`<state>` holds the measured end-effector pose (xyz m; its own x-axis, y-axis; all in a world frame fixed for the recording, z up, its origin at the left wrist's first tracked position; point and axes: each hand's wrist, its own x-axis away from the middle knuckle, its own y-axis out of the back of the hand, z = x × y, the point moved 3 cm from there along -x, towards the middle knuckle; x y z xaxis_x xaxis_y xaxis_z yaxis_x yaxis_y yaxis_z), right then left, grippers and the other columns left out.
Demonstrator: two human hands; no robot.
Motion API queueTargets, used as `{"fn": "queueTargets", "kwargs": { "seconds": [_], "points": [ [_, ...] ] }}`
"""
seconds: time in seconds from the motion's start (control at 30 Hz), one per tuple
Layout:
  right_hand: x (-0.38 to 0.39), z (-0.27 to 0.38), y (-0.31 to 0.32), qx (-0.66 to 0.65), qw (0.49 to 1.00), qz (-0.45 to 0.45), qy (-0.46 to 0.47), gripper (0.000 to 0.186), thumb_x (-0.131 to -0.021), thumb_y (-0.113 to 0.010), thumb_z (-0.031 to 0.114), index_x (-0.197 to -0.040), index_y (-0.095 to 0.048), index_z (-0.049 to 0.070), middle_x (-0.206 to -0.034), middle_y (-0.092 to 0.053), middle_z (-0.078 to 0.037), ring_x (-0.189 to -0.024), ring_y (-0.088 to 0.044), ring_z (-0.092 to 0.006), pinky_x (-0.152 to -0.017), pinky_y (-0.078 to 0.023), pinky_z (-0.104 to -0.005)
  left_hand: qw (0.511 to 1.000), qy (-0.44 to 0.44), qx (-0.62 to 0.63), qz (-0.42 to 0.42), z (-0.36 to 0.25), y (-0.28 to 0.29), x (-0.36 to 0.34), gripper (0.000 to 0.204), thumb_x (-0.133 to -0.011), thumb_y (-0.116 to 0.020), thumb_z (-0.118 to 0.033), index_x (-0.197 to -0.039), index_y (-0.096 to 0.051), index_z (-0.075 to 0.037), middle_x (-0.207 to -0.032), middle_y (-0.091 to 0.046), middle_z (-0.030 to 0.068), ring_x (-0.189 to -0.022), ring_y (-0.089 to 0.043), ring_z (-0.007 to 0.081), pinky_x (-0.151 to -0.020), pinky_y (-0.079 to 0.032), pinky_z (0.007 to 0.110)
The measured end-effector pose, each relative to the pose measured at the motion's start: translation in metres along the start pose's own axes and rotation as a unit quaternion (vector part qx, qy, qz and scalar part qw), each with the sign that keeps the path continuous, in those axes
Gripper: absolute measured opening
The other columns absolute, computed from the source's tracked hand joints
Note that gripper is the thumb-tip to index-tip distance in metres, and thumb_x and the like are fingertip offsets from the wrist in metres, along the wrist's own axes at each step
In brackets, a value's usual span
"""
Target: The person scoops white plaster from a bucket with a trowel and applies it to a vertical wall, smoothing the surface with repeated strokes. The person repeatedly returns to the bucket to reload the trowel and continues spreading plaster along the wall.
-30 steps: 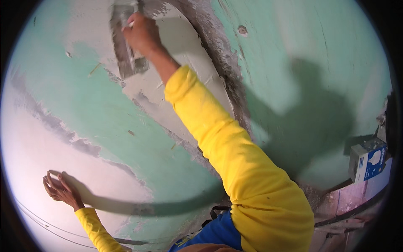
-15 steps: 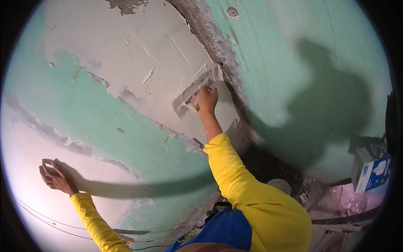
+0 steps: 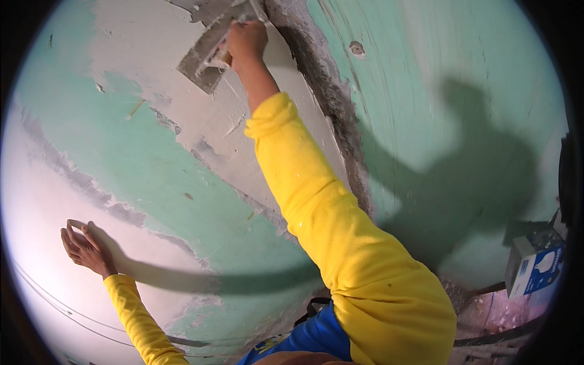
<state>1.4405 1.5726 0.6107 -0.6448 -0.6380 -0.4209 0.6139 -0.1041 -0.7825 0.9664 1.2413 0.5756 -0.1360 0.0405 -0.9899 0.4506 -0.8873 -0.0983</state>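
Observation:
High on the wall, my right hand (image 3: 248, 41) grips the handle of a plastering trowel (image 3: 204, 61), a wide rectangular metal blade smeared with grey. Its blade lies against a band of fresh whitish plaster (image 3: 140, 52), close to a rough grey corner strip (image 3: 322, 85). The trowel's upper end reaches a bare grey patch (image 3: 207, 9) near the top edge. My left hand (image 3: 88, 248) is raised at the left in front of the pale wall, fingers loosely bent and apart, with nothing in it. Whether it touches the wall I cannot tell.
Green paint (image 3: 164, 164) shows between plastered areas. The right wall (image 3: 401, 79) is green, with a small round hole (image 3: 356, 48) and my shadow. A blue and white box (image 3: 535, 261) stands at the lower right. Thin cables (image 3: 67, 313) run along the lower left.
My right hand has swept the trowel up and leftward along the plaster band, the arm stretching further. My left hand stays nearly where it was. The view has shifted slightly.

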Motion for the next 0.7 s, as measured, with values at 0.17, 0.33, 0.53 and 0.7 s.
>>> {"fn": "queueTargets", "kwargs": {
  "seconds": [0.17, 0.33, 0.53, 0.7],
  "points": [
    [0.007, 0.025, -0.042, -0.12, 0.985, 0.123, 0.005, 0.027, -0.089, -0.072, 0.016, -0.105, -0.062, -0.003, -0.086, -0.067, -0.017, -0.073, -0.068, -0.0252, -0.057, -0.057, -0.04, 1.0, -0.012, 0.01, 0.009, 0.008, -0.003, 0.003, 0.057, -0.104, -0.036, -0.057, -0.15, -0.046, -0.023, -0.158, -0.036, 0.0068, -0.148, -0.029, 0.0227, -0.119, -0.019, 0.045],
    [0.044, 0.032, 0.05, 0.107, 0.961, 0.166, 0.192, 0.035, -0.084, -0.081, 0.03, -0.096, -0.063, 0.002, -0.075, -0.067, -0.009, -0.068, -0.067, -0.0212, -0.063, -0.054, -0.0376, 1.0, -0.017, 0.012, 0.008, 0.008, 0.006, -0.003, 0.056, -0.105, -0.038, -0.055, -0.152, -0.044, -0.024, -0.159, -0.035, 0.0072, -0.149, -0.027, 0.0252, -0.12, -0.018, 0.046],
    [-0.033, 0.009, 0.097, 0.307, 0.901, 0.191, 0.239, 0.037, -0.085, -0.08, 0.037, -0.095, -0.064, 0.005, -0.074, -0.068, -0.014, -0.07, -0.068, -0.0299, -0.066, -0.053, -0.0402, 1.0, -0.013, 0.018, 0.002, -0.002, -0.002, 0.002, 0.056, -0.105, -0.037, -0.055, -0.151, -0.045, -0.023, -0.159, -0.034, 0.0072, -0.148, -0.028, 0.0244, -0.12, -0.019, 0.045],
    [-0.049, 0.01, 0.099, 0.378, 0.855, 0.202, 0.291, 0.037, -0.084, -0.079, 0.037, -0.094, -0.064, 0.005, -0.076, -0.069, -0.017, -0.074, -0.069, -0.0354, -0.069, -0.055, -0.0423, 1.0, -0.023, 0.001, -0.01, 0.0, 0.002, -0.001, 0.056, -0.105, -0.037, -0.055, -0.151, -0.044, -0.024, -0.159, -0.035, 0.0073, -0.148, -0.028, 0.0252, -0.119, -0.019, 0.045]
  ]
}}
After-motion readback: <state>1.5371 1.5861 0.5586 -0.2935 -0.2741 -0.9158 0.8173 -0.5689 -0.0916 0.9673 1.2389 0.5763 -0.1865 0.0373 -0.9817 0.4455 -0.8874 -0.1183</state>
